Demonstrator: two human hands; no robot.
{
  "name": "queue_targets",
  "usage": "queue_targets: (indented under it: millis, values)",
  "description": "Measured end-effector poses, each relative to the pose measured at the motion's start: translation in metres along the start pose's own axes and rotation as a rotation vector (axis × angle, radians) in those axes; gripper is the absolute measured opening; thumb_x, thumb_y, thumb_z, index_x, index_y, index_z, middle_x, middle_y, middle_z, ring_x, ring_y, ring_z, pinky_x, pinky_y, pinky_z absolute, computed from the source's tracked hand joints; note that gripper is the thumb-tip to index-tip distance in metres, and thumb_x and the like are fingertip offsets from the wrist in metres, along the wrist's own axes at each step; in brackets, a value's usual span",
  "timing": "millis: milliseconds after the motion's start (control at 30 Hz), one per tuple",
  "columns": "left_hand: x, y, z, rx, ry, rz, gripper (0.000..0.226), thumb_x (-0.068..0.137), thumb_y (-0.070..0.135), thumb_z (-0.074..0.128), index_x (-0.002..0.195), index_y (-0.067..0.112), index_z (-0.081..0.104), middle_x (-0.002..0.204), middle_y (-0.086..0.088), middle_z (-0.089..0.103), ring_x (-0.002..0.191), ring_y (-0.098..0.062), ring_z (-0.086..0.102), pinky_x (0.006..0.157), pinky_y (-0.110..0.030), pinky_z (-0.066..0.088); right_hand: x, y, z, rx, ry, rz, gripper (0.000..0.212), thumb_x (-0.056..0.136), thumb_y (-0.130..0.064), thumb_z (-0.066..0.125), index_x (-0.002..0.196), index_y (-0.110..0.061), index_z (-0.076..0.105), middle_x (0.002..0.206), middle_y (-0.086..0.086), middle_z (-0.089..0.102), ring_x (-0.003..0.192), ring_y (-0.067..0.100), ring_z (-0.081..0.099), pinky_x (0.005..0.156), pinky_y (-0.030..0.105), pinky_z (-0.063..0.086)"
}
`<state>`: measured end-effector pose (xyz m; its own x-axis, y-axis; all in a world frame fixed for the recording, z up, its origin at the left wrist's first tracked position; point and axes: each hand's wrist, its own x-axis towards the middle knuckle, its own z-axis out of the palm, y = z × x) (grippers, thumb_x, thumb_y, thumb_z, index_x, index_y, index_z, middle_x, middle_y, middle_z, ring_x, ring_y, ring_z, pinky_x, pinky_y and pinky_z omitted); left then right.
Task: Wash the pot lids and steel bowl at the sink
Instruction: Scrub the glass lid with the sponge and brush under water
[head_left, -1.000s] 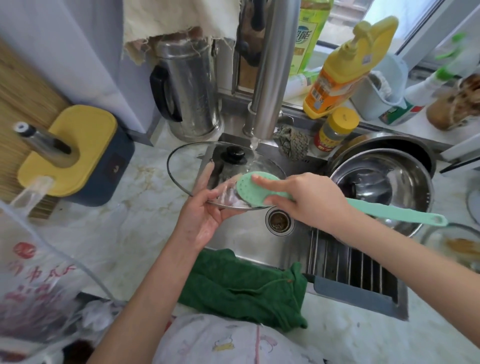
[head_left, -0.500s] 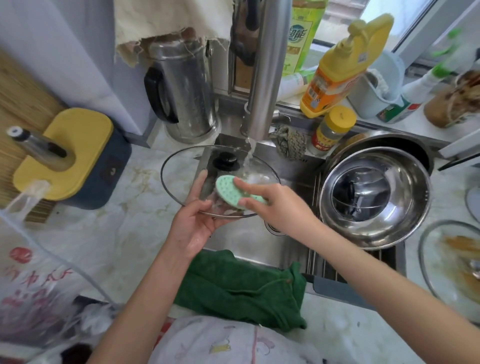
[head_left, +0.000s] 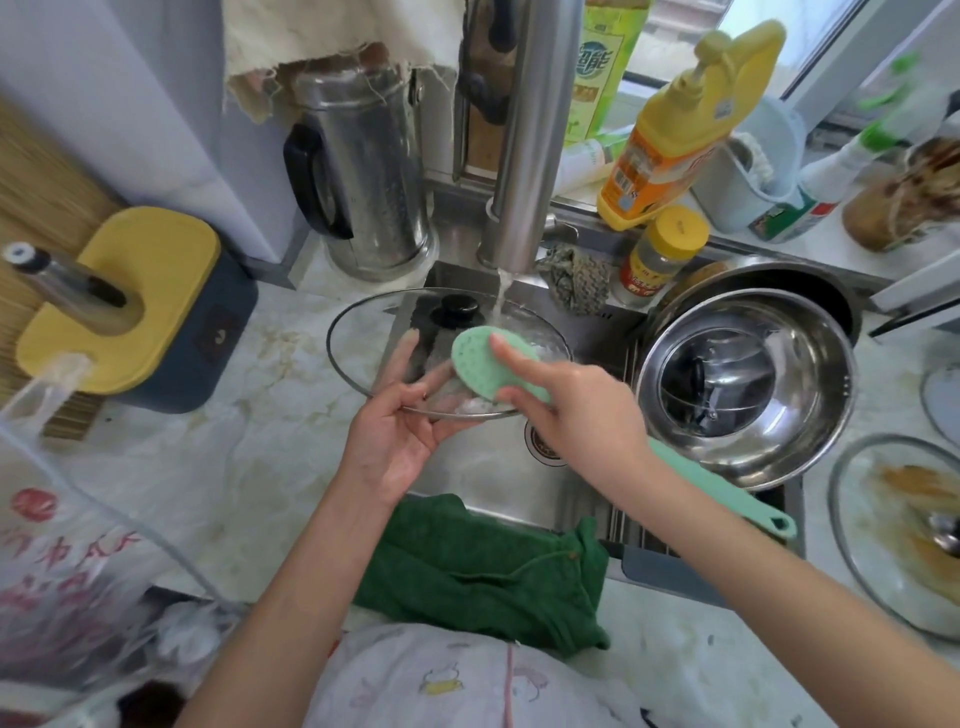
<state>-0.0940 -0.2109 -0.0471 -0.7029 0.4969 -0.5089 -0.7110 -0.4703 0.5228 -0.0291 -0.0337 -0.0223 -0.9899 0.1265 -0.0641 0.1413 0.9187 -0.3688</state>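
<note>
Brush (head_left: 480, 364) slid left on glass lid (head_left: 363, 338) (under tap); left hand (head_left: 400, 431) fingers clamp rim, right hand (head_left: 576, 410) grips brush.

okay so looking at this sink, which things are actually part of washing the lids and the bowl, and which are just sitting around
In use: glass pot lid in left hand; green scrub brush in right hand; running faucet; steel bowl; dirty glass lid.

Lying about: steel kettle; yellow detergent bottle; green towel; yellow-capped jar.
</note>
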Motion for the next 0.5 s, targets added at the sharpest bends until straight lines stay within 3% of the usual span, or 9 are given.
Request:
queue_targets:
  millis: [100,200,333,433,500]
  values:
    - [-0.001,0.001,0.003,-0.006,-0.01,-0.001,0.067,0.088,-0.004,0.035,0.147,0.026,0.032,0.123,-0.025,0.062,0.092,-0.03,0.067,0.059,-0.037,0.059,0.005,0.015,-0.002,-0.084,0.111,0.096,0.047,0.095,-0.05,0.046,0.141,-0.046,0.038,0.076,0.005,0.058,0.069,0.03,0.06,0.053,0.034,0.042]
    - [0.0,0.002,0.004,0.009,-0.009,0.017,0.061,0.094,-0.004,0.028,0.147,0.024,0.031,0.114,-0.019,0.069,0.082,-0.027,0.072,0.062,-0.038,0.06,-0.003,-0.001,0.006,-0.056,0.185,-0.061,0.043,0.094,-0.049,0.05,0.136,-0.042,0.049,0.062,-0.003,0.048,0.048,0.019,0.045,0.043,0.026,0.031]
    - [0.0,0.002,0.006,0.018,-0.014,0.003,0.063,0.09,-0.004,0.033,0.147,0.025,0.032,0.123,-0.022,0.063,0.083,-0.026,0.071,0.061,-0.036,0.06,0.008,0.005,0.002,-0.108,0.168,0.066,0.045,0.096,-0.048,0.046,0.141,-0.045,0.039,0.077,0.007,0.059,0.069,0.03,0.06,0.051,0.033,0.036]
    - [0.0,0.002,0.003,0.011,0.008,0.006,0.074,0.079,0.002,0.044,0.148,0.025,0.031,0.118,-0.018,0.067,0.089,-0.03,0.065,0.063,-0.037,0.06,-0.002,-0.002,0.009,-0.037,0.212,-0.093,0.044,0.094,-0.046,0.052,0.137,-0.045,0.045,0.071,0.004,0.06,0.058,0.027,0.058,0.044,0.032,0.043]
    - [0.001,0.002,0.003,0.008,-0.001,-0.003,0.074,0.08,0.002,0.043,0.148,0.026,0.031,0.118,-0.02,0.067,0.085,-0.028,0.066,0.061,-0.037,0.059,0.004,0.004,0.007,-0.061,0.204,-0.022,0.045,0.095,-0.048,0.05,0.139,-0.046,0.042,0.076,0.005,0.062,0.065,0.03,0.061,0.048,0.032,0.042]
